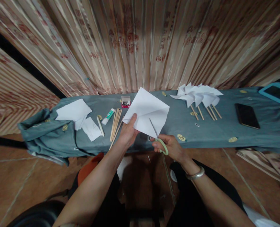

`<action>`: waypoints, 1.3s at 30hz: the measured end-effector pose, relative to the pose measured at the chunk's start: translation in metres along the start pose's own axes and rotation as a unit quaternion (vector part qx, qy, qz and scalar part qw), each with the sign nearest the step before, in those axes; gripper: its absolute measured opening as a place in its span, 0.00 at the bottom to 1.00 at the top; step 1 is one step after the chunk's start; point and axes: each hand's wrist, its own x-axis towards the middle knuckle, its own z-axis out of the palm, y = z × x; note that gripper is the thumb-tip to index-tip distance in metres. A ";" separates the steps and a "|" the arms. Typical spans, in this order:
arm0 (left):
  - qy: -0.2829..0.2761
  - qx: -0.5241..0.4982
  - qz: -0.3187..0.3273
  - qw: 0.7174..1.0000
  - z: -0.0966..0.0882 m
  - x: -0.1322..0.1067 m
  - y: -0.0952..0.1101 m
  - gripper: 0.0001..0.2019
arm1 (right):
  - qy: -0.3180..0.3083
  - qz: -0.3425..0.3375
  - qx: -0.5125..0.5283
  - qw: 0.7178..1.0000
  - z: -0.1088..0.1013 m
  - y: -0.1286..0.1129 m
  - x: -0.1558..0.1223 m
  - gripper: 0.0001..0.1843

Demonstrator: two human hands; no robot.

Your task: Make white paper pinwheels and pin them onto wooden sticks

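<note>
My left hand (128, 130) pinches the lower left corner of a white square paper sheet (147, 110), holding it up over the front edge of the bench. In my right hand (170, 147) are scissors with pale green handles (160, 142), fingers closed through the loops. Their blades point up and left into the sheet's lower edge. Both hands hover in front of the grey-blue cloth (201, 132) covering the bench.
On the cloth lie loose white papers (75, 112), a glue stick (108, 116), wooden sticks (115, 123), a small box of pins (125, 101), several finished paper pinwheels (197, 94), a black phone (247, 115) and a blue-framed tablet (277, 92). A striped curtain hangs behind.
</note>
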 end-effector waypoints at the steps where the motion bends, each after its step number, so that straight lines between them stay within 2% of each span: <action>1: 0.000 0.001 -0.002 1.000 0.000 0.000 0.000 0.14 | -0.002 -0.001 -0.001 1.000 0.000 0.000 0.000 0.25; 32: 0.021 0.008 -0.019 1.000 0.003 -0.004 0.002 0.16 | 0.014 -0.026 -0.030 0.999 0.002 -0.002 0.000 0.24; 39: 0.003 -0.002 0.005 1.000 0.001 -0.001 0.000 0.16 | -0.009 -0.018 -0.034 0.999 0.002 0.000 0.000 0.25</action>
